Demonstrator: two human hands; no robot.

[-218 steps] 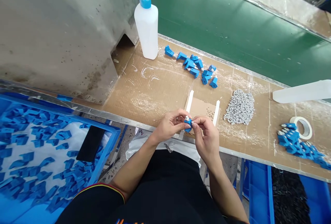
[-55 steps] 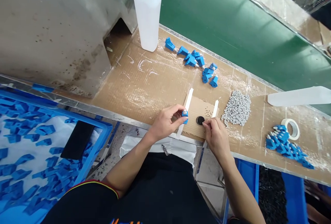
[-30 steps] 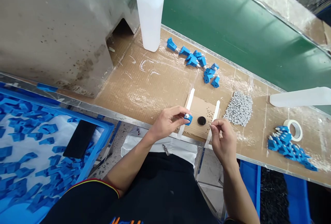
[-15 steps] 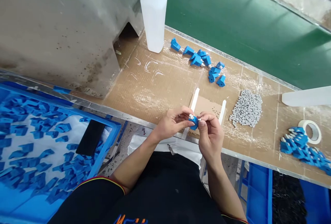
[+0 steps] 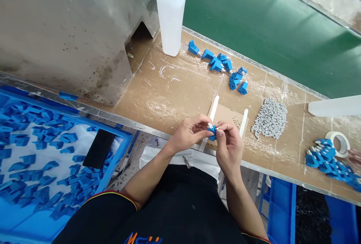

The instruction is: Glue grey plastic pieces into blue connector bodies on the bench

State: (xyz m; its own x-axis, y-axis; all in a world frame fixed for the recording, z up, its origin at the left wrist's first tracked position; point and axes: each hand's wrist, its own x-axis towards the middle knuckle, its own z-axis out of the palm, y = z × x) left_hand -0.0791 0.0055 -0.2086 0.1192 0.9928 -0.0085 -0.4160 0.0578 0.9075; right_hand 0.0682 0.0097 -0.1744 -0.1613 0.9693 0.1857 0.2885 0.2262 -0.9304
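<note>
Between my hands, above the bench's near edge, is a small blue plastic block [image 5: 212, 137] with white bits on its top. My left hand [image 5: 188, 134] is closed on it from the left, thumb in front. My right hand [image 5: 229, 142] pinches thumb and forefinger at the block's right side, on a small white piece [image 5: 216, 129] that the fingertips partly cover. Just beyond lies a cardboard piece [image 5: 225, 114] with tiny dark specks, flanked by two white strips [image 5: 214, 108]. Right of it is a heap of small grey pieces [image 5: 270, 118].
Several blue blocks [image 5: 216, 64] lie at the back, beside a white bottle [image 5: 170, 18]. More blocks [image 5: 327, 157], a tape roll [image 5: 329, 135] and another person's hand [image 5: 355, 156] are at right. A blue bin [image 5: 120, 140] of blocks, with a black flat object [image 5: 99, 149], stands at left.
Another person's hand has come in at the right edge near the tape roll. The blue block has turned slightly in my fingers; my hands stay in nearly the same place.
</note>
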